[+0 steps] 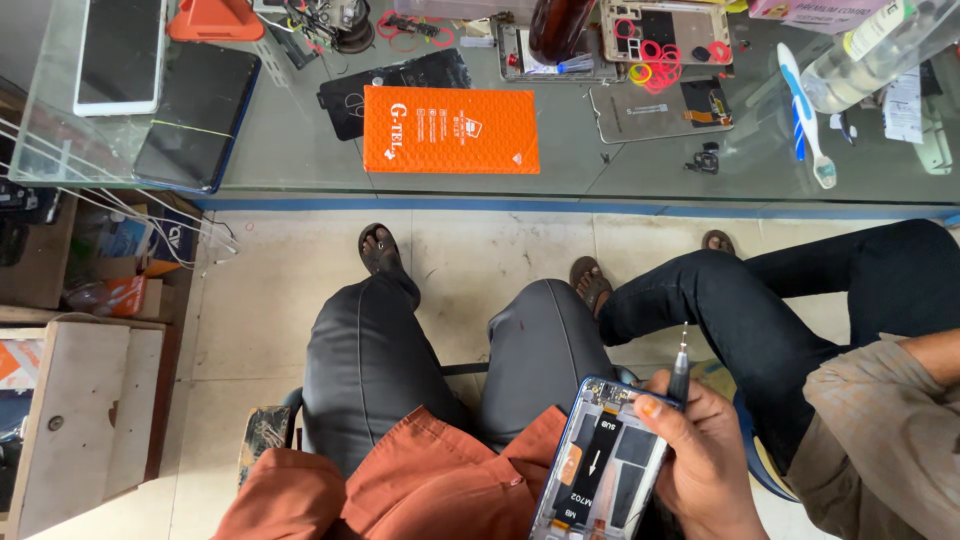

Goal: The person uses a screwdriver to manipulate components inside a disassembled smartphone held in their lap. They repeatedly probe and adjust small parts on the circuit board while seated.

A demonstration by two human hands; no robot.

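Already the phone (pixel 604 462) lies with its back cover off, its inner boards, black shields and an orange patch bared inside a blue frame; whether any screws are out is too small to tell, and I judge the work to be at the opened-up stage, with the inner parts still seated in the frame.

Going from the left: a wooden cabinet (pixel 85 420) stands on the floor at the near left, with small boxes (pixel 120 290) and white cables beyond it. On the far glass counter (pixel 300 170) lie a dark tablet (pixel 195 115) and a white-edged phone (pixel 120 50), then an orange packet (pixel 450 130), loose phone panels, pink rings (pixel 660 60), a blue-and-white toothbrush (pixel 805 115) and a clear bottle (pixel 880 50). The person's knees in grey trousers and an orange shirt fill the near middle.

The left hand is not in view. The opened phone sits at the near edge, right of the knees, tilted with its top end away. The right hand (pixel 705 460) is curled round the phone's right side, thumb pressed on the top corner, and also grips a slim screwdriver (pixel 681 365) that points up and away, its tip clear of the phone. Further right sits another person in dark trousers, a forearm (pixel 935 355) showing.
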